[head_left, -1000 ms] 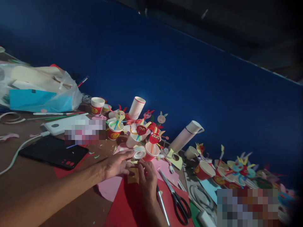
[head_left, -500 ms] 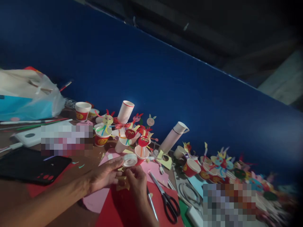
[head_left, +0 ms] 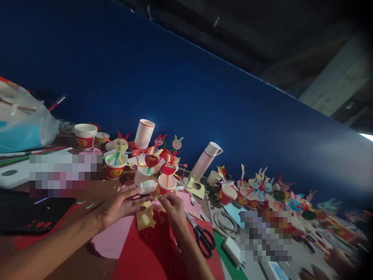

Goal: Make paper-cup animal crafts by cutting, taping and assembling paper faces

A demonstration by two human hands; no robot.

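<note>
While the left hand (head_left: 118, 208) reaches in palm-up with its fingers spread, its uppermost fingertip comes up to the side of the white tape roll (head_left: 148, 187); whether it grips the roll, I cannot tell. The right hand (head_left: 175, 210) has its fingers drawn narrow beside a tiny yellowish scrap (head_left: 158, 197), but a firm hold on it cannot be made out. Such closeness of the hands probably suits small, light pieces. A yellow paper piece (head_left: 145, 219) with a wavy edge lies just below, over the red paper (head_left: 140, 256), near the pink paper (head_left: 112, 239). The black-handled scissors (head_left: 204, 238) lie to the right of the right forearm, likely parked there for easy reach.

Behind the hands, paper cups seem to serve as stands: one red-and-white cup (head_left: 114, 172) holds coloured strips topped by a yellow paper face (head_left: 121, 145), and another cup (head_left: 167, 182) holds a red face (head_left: 169, 168) upright. A tall stack of white cups (head_left: 145, 134) is nested, presumably to save room, as are the cups at left (head_left: 85, 136). The clear plastic bag (head_left: 48, 120) contains something bright blue.
</note>
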